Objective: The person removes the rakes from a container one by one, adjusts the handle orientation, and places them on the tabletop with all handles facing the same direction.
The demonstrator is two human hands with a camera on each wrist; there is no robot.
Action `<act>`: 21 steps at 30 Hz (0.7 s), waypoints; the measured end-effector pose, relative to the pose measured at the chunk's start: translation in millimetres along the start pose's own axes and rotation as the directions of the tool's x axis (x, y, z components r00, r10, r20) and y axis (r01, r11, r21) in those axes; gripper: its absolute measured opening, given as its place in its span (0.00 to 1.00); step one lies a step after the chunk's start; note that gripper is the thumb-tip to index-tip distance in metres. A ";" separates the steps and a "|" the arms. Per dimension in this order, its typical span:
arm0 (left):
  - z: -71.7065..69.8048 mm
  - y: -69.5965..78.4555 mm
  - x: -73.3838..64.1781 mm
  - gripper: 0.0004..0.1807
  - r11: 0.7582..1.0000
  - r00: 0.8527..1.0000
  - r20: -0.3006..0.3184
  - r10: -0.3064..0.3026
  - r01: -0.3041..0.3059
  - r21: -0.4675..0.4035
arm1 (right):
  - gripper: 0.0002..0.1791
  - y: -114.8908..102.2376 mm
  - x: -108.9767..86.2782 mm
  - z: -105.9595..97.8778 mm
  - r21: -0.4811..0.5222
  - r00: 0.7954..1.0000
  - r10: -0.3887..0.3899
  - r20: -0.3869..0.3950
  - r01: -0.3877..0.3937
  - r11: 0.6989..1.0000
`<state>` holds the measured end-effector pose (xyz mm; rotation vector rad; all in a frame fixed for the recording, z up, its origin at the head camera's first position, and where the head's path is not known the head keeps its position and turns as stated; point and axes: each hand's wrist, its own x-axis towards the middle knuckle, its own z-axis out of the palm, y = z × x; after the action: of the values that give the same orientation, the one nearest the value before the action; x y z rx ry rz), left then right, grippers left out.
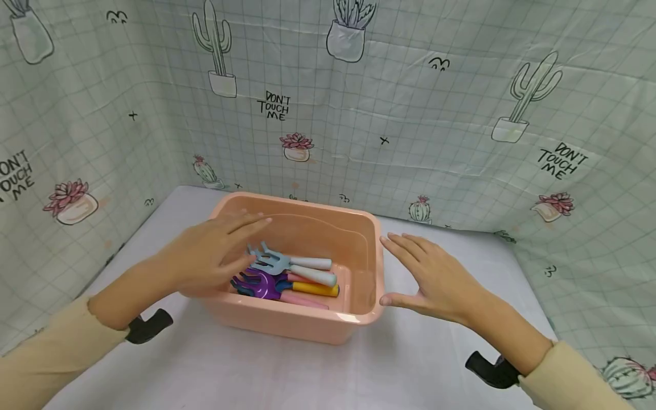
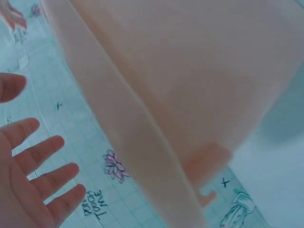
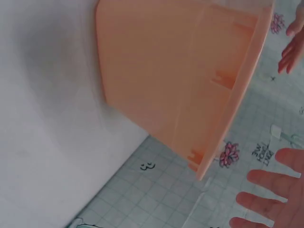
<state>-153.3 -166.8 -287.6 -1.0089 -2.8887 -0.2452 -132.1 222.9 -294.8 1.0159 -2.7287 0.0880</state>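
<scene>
A peach plastic bin stands on the white table with several small hand forks lying in its left and middle part. Light blue forks with pale handles rest beside a purple fork with a pink handle. Among them is a yellow handle. Over the bin's left end hovers my left hand, fingers spread and holding nothing. My right hand is by the right rim, fingers extended and nothing in it. Both wrist views show a gap between each hand and the bin wall.
Grid-patterned cloth with cactus drawings hangs behind and at both sides of the table. Black straps or mounts sit under both wrists.
</scene>
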 end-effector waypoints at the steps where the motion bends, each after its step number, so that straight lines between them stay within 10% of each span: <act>1: -0.4 -1.7 -1.9 0.32 1.000 1.000 -0.010 -0.011 0.011 -0.008 | 0.51 -0.2 1.2 -1.3 0.005 1.000 0.003 0.003 -0.003 1.000; 21: 7.6 -40.4 -44.3 0.28 0.957 0.954 -0.149 -0.262 0.236 -0.171 | 0.48 -16.4 45.5 -36.6 0.119 0.987 0.040 0.156 -0.059 0.991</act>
<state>-144.1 -223.8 -305.5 -0.6005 -2.8676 -0.5451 -147.8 186.3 -249.0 1.0260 -2.9209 0.1967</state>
